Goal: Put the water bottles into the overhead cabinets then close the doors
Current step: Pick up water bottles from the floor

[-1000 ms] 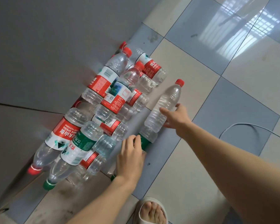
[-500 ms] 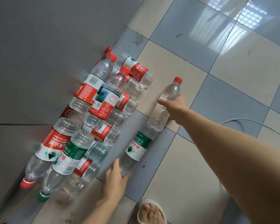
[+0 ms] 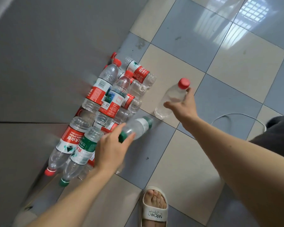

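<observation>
1. Both hands have come up off the floor with a bottle each since half a second ago; the two bottles that lay end to end on the tiles are now lifted, and the view has tipped a little.
2. The left hand (image 3: 111, 149) curls around the neck end of the green-capped bottle (image 3: 136, 127), its cap against the palm; the bottle is blurred and points away to the right.
3. The right hand (image 3: 183, 105) grips the red-capped bottle (image 3: 170, 99) around its upper body, thumb near the cap; this bottle has no label and tilts with its cap far and its base near.
4. The pile of bottles (image 3: 108, 102) lies on the tiled floor (image 3: 179, 161) against a grey cabinet front (image 3: 39, 71) on the left, stacked in rough layers, most with red labels and red caps.
5. At the near end of the pile one green-labelled bottle (image 3: 82, 151) lies beside a red-labelled bottle (image 3: 67, 143), caps pointing near.
6. A white cable (image 3: 236, 114) curves over the tiles at right, and a foot in a pale slipper (image 3: 154, 208) shows at the near edge.
</observation>
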A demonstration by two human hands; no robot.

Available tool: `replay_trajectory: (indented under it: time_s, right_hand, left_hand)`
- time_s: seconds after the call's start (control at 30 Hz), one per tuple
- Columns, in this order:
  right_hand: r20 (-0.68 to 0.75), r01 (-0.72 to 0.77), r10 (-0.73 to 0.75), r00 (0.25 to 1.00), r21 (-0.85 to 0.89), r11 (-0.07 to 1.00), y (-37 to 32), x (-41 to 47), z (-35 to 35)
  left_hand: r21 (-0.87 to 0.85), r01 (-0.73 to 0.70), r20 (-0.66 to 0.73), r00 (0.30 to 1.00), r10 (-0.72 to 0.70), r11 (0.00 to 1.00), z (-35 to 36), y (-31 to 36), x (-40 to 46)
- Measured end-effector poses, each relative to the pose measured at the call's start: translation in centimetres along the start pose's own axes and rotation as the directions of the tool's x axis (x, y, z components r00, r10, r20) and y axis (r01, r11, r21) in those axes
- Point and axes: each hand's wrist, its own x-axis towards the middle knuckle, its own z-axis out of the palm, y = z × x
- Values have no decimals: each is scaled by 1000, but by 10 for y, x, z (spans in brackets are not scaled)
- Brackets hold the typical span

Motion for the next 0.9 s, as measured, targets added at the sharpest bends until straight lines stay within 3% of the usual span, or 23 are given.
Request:
replay_trajectory:
  time_s: [0.07,0.17,0.33,0.53,0.63,0.9]
  right_hand:
    - [42,88,-84,996,-110,990,-3,-14,1]
    - [104,161,-143,984,-192,968,-1,-29,2]
    - [141,158,-129,982,-217,963,1,-31,-1]
    - [193,138,-95,977,-222,965,12,-26,-2]
    - [205,64,-28,978,-173,983,24,-22,-1]
    - [227,-9,6,974,12,1000,53,-4,18]
  left_hand:
    - [80,-107,-43,993,111,991,-10,24,20]
    - [165,-226,1,973,229,960,-17,45,40]
    - [165,-291,26,957,291,942,-19,41,49]
    - [-66,-45,88,995,51,997,-3,7,41]
    - [-153,8,121,993,11,988,14,-12,40]
    - [-395,76,-40,994,-100,916,58,-12,51]
